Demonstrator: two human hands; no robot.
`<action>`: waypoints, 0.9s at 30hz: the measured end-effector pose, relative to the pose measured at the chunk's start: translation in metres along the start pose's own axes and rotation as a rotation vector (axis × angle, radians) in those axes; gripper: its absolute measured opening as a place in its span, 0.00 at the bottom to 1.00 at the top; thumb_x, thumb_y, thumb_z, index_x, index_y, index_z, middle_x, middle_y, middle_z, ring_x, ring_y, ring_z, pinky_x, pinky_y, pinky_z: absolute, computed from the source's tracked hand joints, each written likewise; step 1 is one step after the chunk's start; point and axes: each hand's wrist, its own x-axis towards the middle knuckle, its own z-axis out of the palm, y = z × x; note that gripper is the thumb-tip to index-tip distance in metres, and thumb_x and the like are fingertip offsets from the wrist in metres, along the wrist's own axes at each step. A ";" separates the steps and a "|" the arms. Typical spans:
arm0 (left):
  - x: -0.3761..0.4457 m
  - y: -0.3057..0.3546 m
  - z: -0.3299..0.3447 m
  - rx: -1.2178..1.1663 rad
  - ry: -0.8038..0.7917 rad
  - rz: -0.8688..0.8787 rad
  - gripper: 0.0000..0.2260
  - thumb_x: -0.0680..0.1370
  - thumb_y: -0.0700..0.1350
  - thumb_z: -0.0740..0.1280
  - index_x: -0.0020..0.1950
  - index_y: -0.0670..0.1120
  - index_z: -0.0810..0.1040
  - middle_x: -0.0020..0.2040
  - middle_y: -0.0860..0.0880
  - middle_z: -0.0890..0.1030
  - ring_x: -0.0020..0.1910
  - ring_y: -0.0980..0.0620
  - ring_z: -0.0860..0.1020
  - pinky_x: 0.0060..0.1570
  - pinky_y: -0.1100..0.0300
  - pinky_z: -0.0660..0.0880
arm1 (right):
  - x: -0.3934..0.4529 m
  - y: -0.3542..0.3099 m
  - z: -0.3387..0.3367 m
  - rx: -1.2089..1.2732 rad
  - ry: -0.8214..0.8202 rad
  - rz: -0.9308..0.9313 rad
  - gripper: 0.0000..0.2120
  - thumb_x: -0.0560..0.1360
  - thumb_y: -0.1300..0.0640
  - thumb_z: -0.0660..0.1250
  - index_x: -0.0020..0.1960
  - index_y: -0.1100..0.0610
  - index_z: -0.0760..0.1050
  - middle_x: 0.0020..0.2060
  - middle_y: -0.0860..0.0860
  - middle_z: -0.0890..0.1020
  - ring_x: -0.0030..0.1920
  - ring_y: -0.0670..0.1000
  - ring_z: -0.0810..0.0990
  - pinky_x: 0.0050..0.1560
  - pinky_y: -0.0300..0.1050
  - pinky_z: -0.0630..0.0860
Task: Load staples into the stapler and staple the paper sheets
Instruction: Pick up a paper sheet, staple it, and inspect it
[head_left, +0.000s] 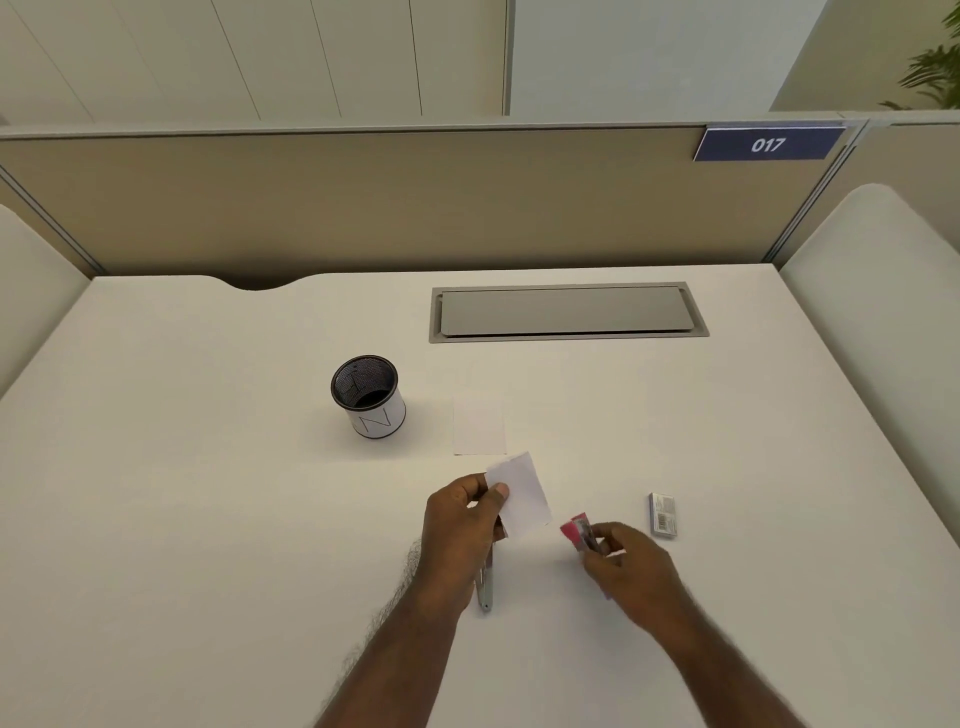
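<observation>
My left hand (460, 525) pinches a small white paper sheet (522, 493) between thumb and fingers, lifted just above the white desk (208, 519). My right hand (631, 569) grips a small red stapler (579, 532), its nose pointing toward the held paper, a short gap apart. A second white sheet (479, 426) lies flat on the desk behind them. A small grey staple box (663, 514) lies to the right of the stapler. A slim silver metal piece (485, 587) shows under my left hand; I cannot tell whether that hand holds it.
A black mesh pen cup (369, 397) with a white band stands at the left of the sheets. A grey cable hatch (566, 312) is set into the desk at the back. Beige partition walls enclose the desk on three sides.
</observation>
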 end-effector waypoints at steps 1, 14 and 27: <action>0.001 0.001 -0.001 0.020 0.000 0.015 0.06 0.77 0.40 0.68 0.46 0.48 0.85 0.45 0.45 0.86 0.41 0.44 0.85 0.47 0.42 0.81 | 0.000 -0.007 -0.008 0.179 -0.049 0.020 0.05 0.74 0.60 0.70 0.50 0.54 0.80 0.40 0.51 0.83 0.40 0.52 0.83 0.47 0.52 0.79; -0.003 0.013 0.002 0.255 -0.096 0.158 0.10 0.76 0.43 0.69 0.38 0.57 0.84 0.40 0.50 0.86 0.40 0.39 0.82 0.46 0.41 0.81 | -0.009 -0.076 -0.068 0.096 -0.495 -0.141 0.13 0.74 0.38 0.65 0.54 0.42 0.81 0.47 0.44 0.84 0.37 0.42 0.74 0.35 0.38 0.70; -0.010 0.013 0.003 0.362 -0.174 0.218 0.06 0.77 0.44 0.69 0.46 0.53 0.84 0.47 0.55 0.83 0.42 0.51 0.82 0.44 0.53 0.80 | -0.011 -0.083 -0.063 0.028 -0.520 -0.193 0.13 0.70 0.37 0.71 0.48 0.43 0.83 0.36 0.38 0.80 0.34 0.44 0.73 0.31 0.37 0.67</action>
